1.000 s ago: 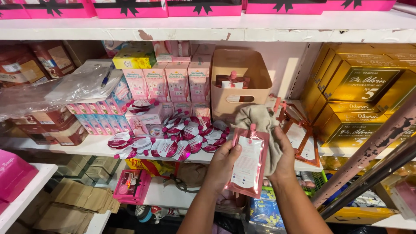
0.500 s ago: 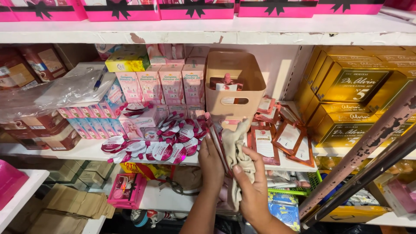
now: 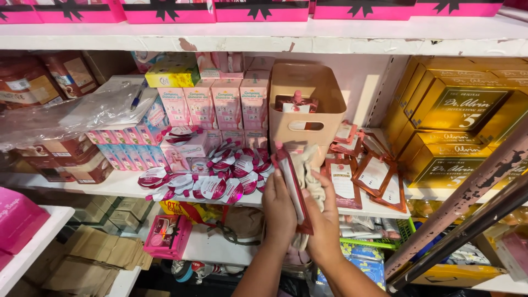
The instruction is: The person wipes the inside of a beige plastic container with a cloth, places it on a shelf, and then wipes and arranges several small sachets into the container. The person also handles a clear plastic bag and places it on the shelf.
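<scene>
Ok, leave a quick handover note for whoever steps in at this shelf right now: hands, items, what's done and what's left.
Left hand: flat against the red spouted pouch, held edge-on.
Right hand: presses a beige cloth to the pouch's other side.
Beige bin on the shelf holds at least one similar pouch.
More red pouches lie loose on the white shelf, right of the bin.
Done: one pouch in hand with the cloth on it.
Left: loose pouches untouched.

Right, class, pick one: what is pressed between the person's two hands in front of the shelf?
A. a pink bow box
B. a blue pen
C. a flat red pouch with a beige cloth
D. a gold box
C: the left hand and right hand sandwich a flat red pouch together with a beige cloth.
</scene>
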